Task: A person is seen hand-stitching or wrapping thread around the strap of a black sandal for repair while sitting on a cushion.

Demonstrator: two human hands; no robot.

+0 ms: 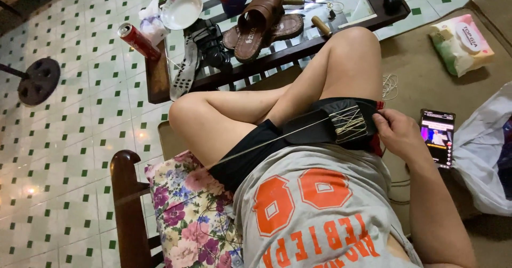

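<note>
A black leather piece (320, 124) lies across my thigh, with yellowish thread (349, 125) wound over its right end. My right hand (396, 133) pinches the right edge of that piece, fingers closed on it. A single taut strand of thread (266, 141) runs from the wound part down and left across my black shorts, and its far end is hidden. My left hand is out of sight. My legs are crossed, the knee (354, 44) raised toward the table.
A lit phone (437, 137) lies on the brown seat beside my hand, a tissue pack (461, 44) farther off, a white bag (485, 161) at right. The glass table (160, 78) carries brown sandals (261, 20), a remote (185, 70), a white bowl (181, 9) and a red can (137, 40). A floral cushion (192, 214) rests against a wooden armrest (128, 204).
</note>
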